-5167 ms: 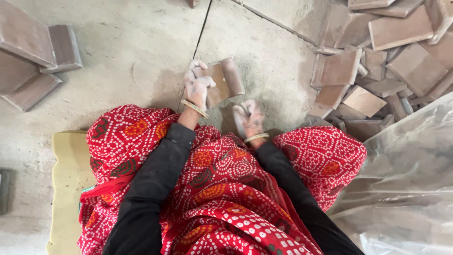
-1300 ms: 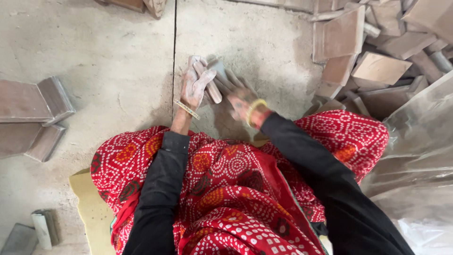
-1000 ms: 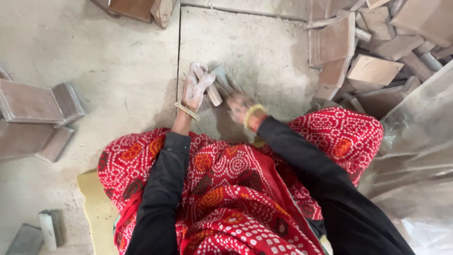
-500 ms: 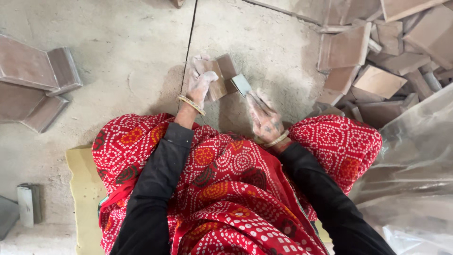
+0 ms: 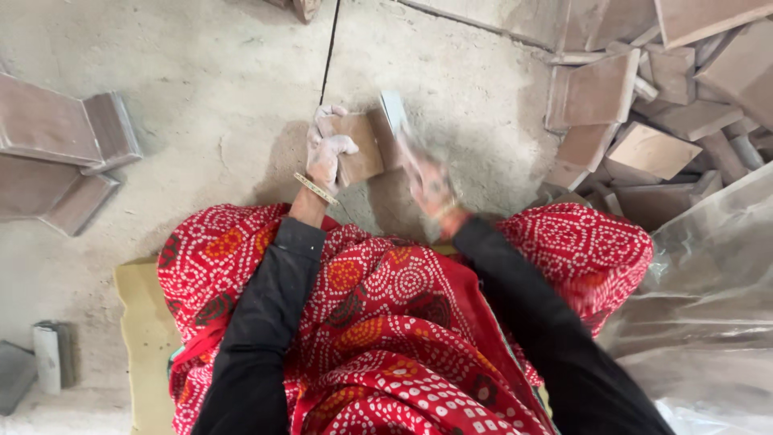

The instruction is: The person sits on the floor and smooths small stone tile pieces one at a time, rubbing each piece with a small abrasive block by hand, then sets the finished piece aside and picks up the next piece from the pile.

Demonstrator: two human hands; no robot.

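Note:
My left hand (image 5: 326,153), dusty white and with a bangle at the wrist, grips the left edge of a small brown stone tile (image 5: 360,149) held upright on the concrete floor in front of my knees. My right hand (image 5: 431,184) is blurred with motion just right of the tile and holds a flat grey tool (image 5: 394,113) whose tip lies against the tile's right side. Both arms wear black sleeves over a red patterned cloth (image 5: 378,322).
A loose heap of brown tiles (image 5: 644,113) fills the upper right. Stacked tiles (image 5: 64,153) lie at the left. A clear plastic sheet (image 5: 708,306) is at my right, a yellow cushion (image 5: 145,338) under me, a small grey roll (image 5: 48,354) at lower left.
My right hand has swung the grey tool from beside my knee up against the tile's right side. My left hand keeps its grip on the tile.

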